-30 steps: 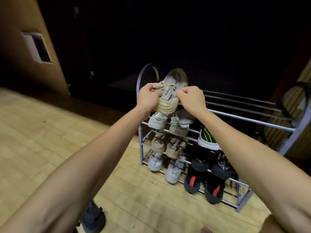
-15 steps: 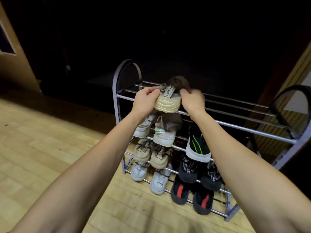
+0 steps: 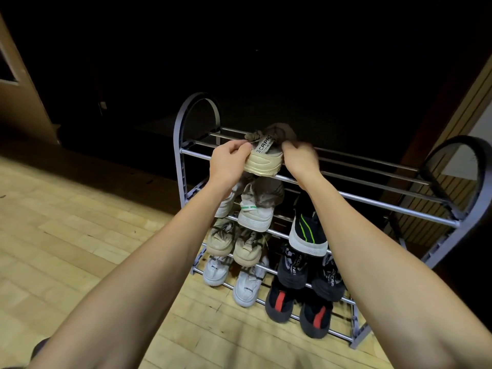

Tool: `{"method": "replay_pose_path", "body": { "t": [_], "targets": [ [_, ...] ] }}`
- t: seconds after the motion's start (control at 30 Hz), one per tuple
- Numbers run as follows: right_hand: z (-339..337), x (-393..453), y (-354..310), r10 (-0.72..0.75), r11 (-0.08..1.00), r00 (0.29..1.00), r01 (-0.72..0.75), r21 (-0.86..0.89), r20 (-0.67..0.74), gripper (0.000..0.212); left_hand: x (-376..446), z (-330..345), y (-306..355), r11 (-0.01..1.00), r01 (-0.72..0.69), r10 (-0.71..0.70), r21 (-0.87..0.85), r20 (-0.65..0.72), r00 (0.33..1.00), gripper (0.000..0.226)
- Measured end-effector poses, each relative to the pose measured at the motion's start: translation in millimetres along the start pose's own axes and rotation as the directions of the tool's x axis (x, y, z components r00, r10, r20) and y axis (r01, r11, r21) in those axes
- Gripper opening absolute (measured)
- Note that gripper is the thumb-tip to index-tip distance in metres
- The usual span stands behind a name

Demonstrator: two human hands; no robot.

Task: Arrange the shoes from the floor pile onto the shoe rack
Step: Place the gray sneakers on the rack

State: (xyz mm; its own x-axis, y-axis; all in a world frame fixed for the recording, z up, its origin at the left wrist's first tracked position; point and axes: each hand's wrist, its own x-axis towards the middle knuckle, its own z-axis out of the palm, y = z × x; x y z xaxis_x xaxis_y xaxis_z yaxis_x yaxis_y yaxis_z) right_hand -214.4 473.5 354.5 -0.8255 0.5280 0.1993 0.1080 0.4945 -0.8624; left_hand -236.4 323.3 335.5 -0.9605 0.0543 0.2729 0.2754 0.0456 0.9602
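Beige sneaker, heel outward on top tier of metal shoe rack, gripped at either side by left hand and right hand; lower tiers filled with shoes.

one shoe rack with four tiers. ten shoes on it: one beige shoe on top, two beige ones and one black and green shoe below, then two tan, two black, two white, two black and red. two hands.
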Motion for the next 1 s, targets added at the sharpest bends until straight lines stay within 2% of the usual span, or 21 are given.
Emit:
{"method": "replay_pose_path", "body": {
  "t": [0.13, 0.23, 0.33, 0.43, 0.6, 0.77, 1.0],
  "targets": [
    [-2.3, -3.3, -1.9, 0.032, 0.999, 0.999, -0.033, -0.036, -0.033, 0.038, -5.8, -2.6, 2.4, 0.999, 0.041, -0.040, -0.033, 0.031, 0.999, 0.026],
    [-5.1, -7.9, -3.7, 0.044, 0.998, 0.997, -0.047, -0.031, -0.069, 0.041, -11.8, -7.8, 8.0, 0.975, 0.147, -0.136, -0.166, 0.079, 0.988, 0.014],
    [-10.6, -13.1, -10.4, 0.047, 0.999, 0.991, -0.046, 0.006, -0.127, 0.043, -13.9, -17.7, 13.3, 0.967, 0.170, -0.167, -0.189, 0.033, 0.985, 0.017],
    [-12.6, -19.4, -22.9, -0.011, 0.997, 0.991, 0.021, 0.074, -0.131, 0.044, -14.1, -34.4, 17.9, 0.977, 0.134, -0.137, -0.168, -0.008, 0.991, 0.028],
    [1.1, -43.9, -49.5, -0.113, 0.990, 0.992, 0.117, 0.076, -0.056, 0.042, -22.4, -79.1, 23.8, 0.988, 0.061, -0.078, -0.142, -0.118, 0.990, 0.017],
    [35.5, -72.0, -77.2, -0.189, 0.980, 0.981, 0.185, 0.074, 0.050, 0.039, -33.9, -136.1, 23.4, 0.994, 0.047, -0.065, -0.098, -0.193, 0.979, 0.020],
    [101.3, -117.1, -100.2, -0.291, 0.954, 0.893, 0.243, 0.177, 0.342, 0.038, -62.7, -232.8, 10.3, 0.994, 0.101, -0.107, -0.035, -0.281, 0.954, 0.024]
  ]
}}
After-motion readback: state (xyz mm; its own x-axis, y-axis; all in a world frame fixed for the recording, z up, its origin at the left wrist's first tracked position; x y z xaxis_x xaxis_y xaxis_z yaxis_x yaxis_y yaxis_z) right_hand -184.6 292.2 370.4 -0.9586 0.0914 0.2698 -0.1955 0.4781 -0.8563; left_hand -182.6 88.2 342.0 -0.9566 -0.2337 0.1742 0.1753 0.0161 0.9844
